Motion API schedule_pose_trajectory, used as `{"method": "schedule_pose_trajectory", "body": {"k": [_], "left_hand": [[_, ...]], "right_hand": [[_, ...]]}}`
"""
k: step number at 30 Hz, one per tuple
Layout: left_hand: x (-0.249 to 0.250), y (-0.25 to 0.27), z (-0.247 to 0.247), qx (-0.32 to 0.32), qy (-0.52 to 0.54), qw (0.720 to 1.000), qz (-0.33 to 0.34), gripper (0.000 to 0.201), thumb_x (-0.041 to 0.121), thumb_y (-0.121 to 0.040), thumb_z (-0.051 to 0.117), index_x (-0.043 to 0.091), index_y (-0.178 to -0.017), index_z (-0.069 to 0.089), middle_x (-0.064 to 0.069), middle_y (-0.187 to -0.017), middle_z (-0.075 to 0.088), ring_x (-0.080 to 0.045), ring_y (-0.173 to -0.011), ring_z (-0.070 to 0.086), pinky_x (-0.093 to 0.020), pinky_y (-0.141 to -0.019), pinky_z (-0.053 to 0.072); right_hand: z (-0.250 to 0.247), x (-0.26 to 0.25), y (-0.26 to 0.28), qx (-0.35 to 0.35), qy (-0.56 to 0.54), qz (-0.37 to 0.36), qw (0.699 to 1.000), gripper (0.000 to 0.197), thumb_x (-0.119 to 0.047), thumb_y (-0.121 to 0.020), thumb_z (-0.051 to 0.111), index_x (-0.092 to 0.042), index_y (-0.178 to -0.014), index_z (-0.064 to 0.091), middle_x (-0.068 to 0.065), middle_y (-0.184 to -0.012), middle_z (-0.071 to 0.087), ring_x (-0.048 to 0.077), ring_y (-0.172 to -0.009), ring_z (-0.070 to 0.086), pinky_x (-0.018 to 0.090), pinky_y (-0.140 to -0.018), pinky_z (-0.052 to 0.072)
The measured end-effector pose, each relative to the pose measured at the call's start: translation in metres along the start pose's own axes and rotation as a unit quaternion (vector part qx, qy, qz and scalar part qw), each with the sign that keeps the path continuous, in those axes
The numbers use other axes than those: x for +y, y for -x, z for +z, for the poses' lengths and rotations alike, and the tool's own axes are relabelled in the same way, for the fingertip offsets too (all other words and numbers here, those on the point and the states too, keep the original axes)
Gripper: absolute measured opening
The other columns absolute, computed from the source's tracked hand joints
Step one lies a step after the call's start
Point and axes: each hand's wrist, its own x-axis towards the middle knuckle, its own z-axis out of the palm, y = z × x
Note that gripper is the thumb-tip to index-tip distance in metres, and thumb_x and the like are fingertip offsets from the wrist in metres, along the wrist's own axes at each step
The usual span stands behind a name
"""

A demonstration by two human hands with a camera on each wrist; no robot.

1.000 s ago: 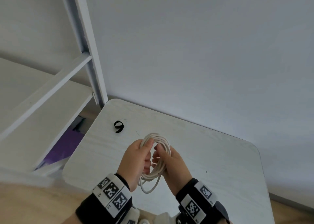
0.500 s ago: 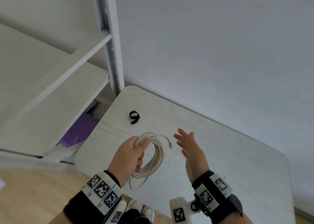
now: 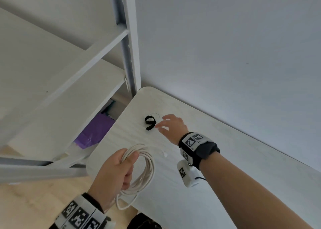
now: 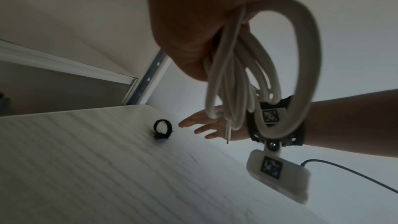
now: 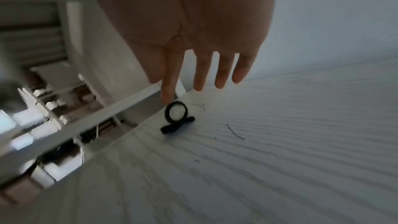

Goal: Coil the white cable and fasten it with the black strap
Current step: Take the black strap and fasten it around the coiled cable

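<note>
Presently the white cable [image 3: 139,173] is held as a bundle of loops in the left hand [image 3: 112,173], whose fingers and thumb are curled round the top of the coil; the grip is closed on the cable. The loops hang down from the fist above the near left corner of the bench [image 3: 225,185], and one free end is seen dangling below the coil in the left wrist view [image 4: 228,132].

The black strap [image 3: 149,122] lies on the bench near its far left corner, rolled into a small ring with a short tail laid flat beside it. The right hand [image 3: 171,126] is stretched out toward it with fingers [image 5: 200,74] straight and spread, so its grip is wide and nothing is held. In the right wrist view the index fingertip is seen just above the strap's ring [image 5: 176,113]; whether contact is made cannot be told.

A white shelf unit [image 3: 69,72] stands to the left of the bench, against a plain wall [image 3: 225,46].
</note>
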Motion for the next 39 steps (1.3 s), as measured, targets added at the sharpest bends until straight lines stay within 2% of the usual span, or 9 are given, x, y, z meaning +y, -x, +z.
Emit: {"method": "schedule_pose_trajectory", "body": {"k": [8,13,21,26,30,32,34,37,39], "left_hand": [[-0.002,-0.001,-0.008,0.012,0.022,1.0,-0.007,0.03,0.02,-0.092,0.052,0.013,-0.066,0.037,0.005,-0.049,0.027,-0.009,-0.04,0.02,-0.02,-0.035,0.019],[0.0,-0.003,-0.003,0.006,0.016,1.0,-0.006,0.032,0.018,-0.092,0.052,0.014,-0.064,0.037,0.006,-0.048,0.028,-0.008,-0.039,0.021,-0.02,-0.035,0.019],[0.022,-0.005,0.021,-0.044,-0.015,0.999,0.022,0.028,0.02,-0.092,0.052,0.013,-0.067,0.041,0.005,-0.05,0.031,-0.008,-0.04,0.023,-0.021,-0.038,0.02],[0.045,-0.001,0.044,-0.099,-0.026,0.994,0.049,0.024,0.022,-0.093,0.051,0.012,-0.072,0.043,0.004,-0.051,0.031,-0.008,-0.04,0.023,-0.02,-0.037,0.021],[0.068,0.011,0.07,-0.157,-0.044,0.983,0.087,0.023,0.022,-0.094,0.049,0.012,-0.074,0.042,0.006,-0.05,0.03,-0.008,-0.04,0.022,-0.02,-0.038,0.02],[0.08,0.019,0.084,-0.197,-0.056,0.973,0.104,0.022,0.023,-0.094,0.049,0.011,-0.077,0.044,0.006,-0.05,0.03,-0.008,-0.04,0.022,-0.019,-0.038,0.02],[0.094,0.027,0.097,-0.233,-0.069,0.963,0.12,0.018,0.024,-0.094,0.049,0.01,-0.082,0.047,0.007,-0.05,0.03,-0.008,-0.039,0.022,-0.019,-0.037,0.02],[0.111,0.041,0.116,-0.27,-0.089,0.947,0.148,0.018,0.025,-0.094,0.049,0.011,-0.083,0.048,0.006,-0.051,0.031,-0.008,-0.04,0.022,-0.019,-0.037,0.021],[0.119,0.049,0.127,-0.287,-0.097,0.939,0.164,0.021,0.026,-0.094,0.05,0.011,-0.08,0.046,0.006,-0.051,0.03,-0.008,-0.04,0.022,-0.019,-0.036,0.021]], "right_hand": [[0.014,-0.016,-0.019,-0.115,0.156,0.0,0.981,0.039,-0.035,-0.095,0.033,-0.024,-0.131,0.045,-0.005,-0.149,0.03,0.03,-0.13,0.027,0.044,-0.105,0.024],[0.006,-0.008,-0.012,0.036,-0.025,-0.004,0.999,0.029,-0.022,-0.095,0.042,-0.014,-0.115,0.062,0.007,-0.124,0.056,0.029,-0.113,0.049,0.036,-0.095,0.039],[-0.036,-0.003,0.033,0.188,-0.217,0.029,0.957,0.027,0.0,-0.082,0.053,-0.02,-0.095,0.066,0.002,-0.097,0.064,0.007,-0.065,0.056,0.004,-0.053,0.04],[-0.063,0.002,0.073,0.197,-0.255,0.016,0.947,0.051,0.007,-0.08,0.046,-0.025,-0.117,0.059,-0.006,-0.105,0.066,0.014,-0.065,0.055,0.024,-0.069,0.055],[-0.083,0.009,0.11,0.186,-0.282,0.0,0.941,0.055,0.006,-0.082,0.047,-0.028,-0.124,0.054,-0.016,-0.111,0.065,0.016,-0.067,0.058,0.019,-0.048,0.049],[-0.094,0.01,0.13,0.178,-0.283,-0.021,0.942,0.052,0.002,-0.083,0.055,-0.034,-0.12,0.056,-0.017,-0.111,0.066,0.008,-0.069,0.059,0.02,-0.06,0.052],[-0.106,0.007,0.153,0.164,-0.3,-0.045,0.939,0.05,0.001,-0.082,0.06,-0.04,-0.111,0.062,-0.019,-0.099,0.07,0.009,-0.077,0.064,0.019,-0.07,0.053],[-0.123,0.001,0.189,0.154,-0.333,-0.081,0.927,0.054,0.009,-0.079,0.059,-0.044,-0.077,0.069,-0.021,-0.059,0.066,-0.002,-0.057,0.058,0.011,-0.056,0.047],[-0.132,-0.002,0.211,0.175,-0.356,-0.101,0.912,0.047,0.012,-0.077,0.059,-0.034,-0.08,0.069,-0.016,-0.055,0.064,-0.002,-0.052,0.055,0.012,-0.054,0.046]]}}
